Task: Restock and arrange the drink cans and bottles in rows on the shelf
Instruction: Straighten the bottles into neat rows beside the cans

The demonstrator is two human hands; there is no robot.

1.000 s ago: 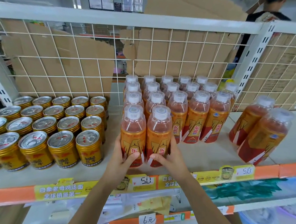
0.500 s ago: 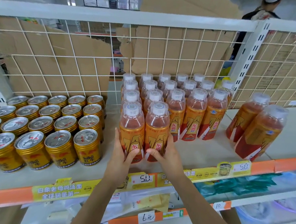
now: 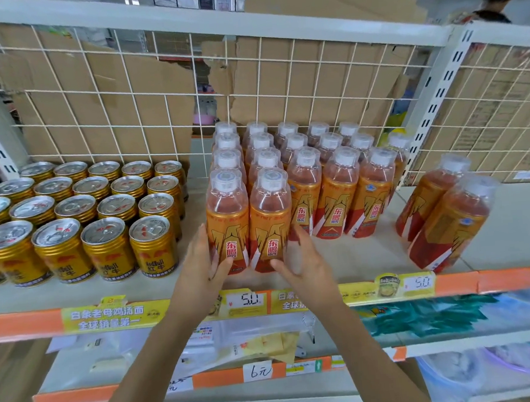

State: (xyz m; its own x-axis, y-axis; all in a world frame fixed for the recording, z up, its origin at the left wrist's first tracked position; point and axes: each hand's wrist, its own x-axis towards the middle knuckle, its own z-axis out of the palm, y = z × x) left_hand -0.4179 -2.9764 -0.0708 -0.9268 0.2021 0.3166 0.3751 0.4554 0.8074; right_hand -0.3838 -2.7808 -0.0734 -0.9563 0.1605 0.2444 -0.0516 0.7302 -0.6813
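The left hand (image 3: 203, 261) and right hand (image 3: 302, 261) clasp the front pair of orange-labelled, white-capped clear plastic bottles (image 3: 248, 224) near the white shelf (image 3: 371, 256)'s front edge, fingers (image 3: 201, 239) curled round their lower sides. Squeezing unevenly or shoving hard could topple them into the bottle rows (image 3: 337, 177) behind.

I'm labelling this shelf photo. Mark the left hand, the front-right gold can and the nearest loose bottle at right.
left hand (image 3: 199, 271): head view, back of hand.
front-right gold can (image 3: 156, 255): head view, printed side.
nearest loose bottle (image 3: 448, 233): head view, orange label.
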